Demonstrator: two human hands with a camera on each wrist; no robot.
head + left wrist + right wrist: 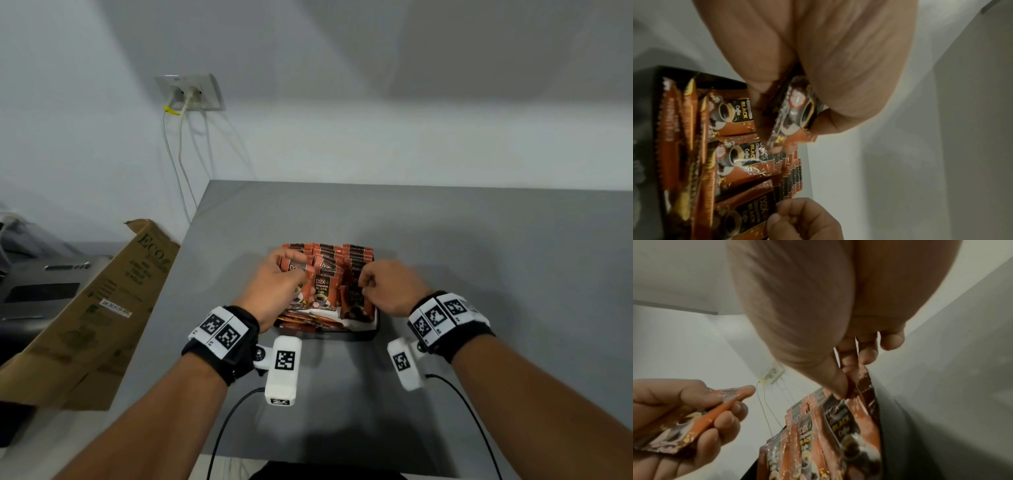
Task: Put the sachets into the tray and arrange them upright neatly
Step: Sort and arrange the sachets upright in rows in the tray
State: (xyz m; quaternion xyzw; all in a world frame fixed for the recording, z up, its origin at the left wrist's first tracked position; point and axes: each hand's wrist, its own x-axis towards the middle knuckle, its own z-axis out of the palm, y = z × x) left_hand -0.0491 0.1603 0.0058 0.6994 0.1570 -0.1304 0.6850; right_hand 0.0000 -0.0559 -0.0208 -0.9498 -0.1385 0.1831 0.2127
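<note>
A black tray (373, 334) on the grey table holds several orange-and-black coffee sachets (323, 293) standing upright in rows, with a few lying flat at its near end (305, 322). My left hand (279, 284) hovers over the tray's left row and grips a sachet (795, 113) between thumb and fingers. My right hand (383, 287) is at the right row and pinches the top edge of an upright sachet (863, 386) with thumb and forefinger. In the right wrist view the left hand's sachet (694, 423) shows at the lower left.
The grey table (479, 257) stands against a white wall. A brown cardboard box (102, 308) leans at the table's left edge. A wall socket (191, 92) with hanging cables sits above the far left corner. Camera cables trail off the table's near edge.
</note>
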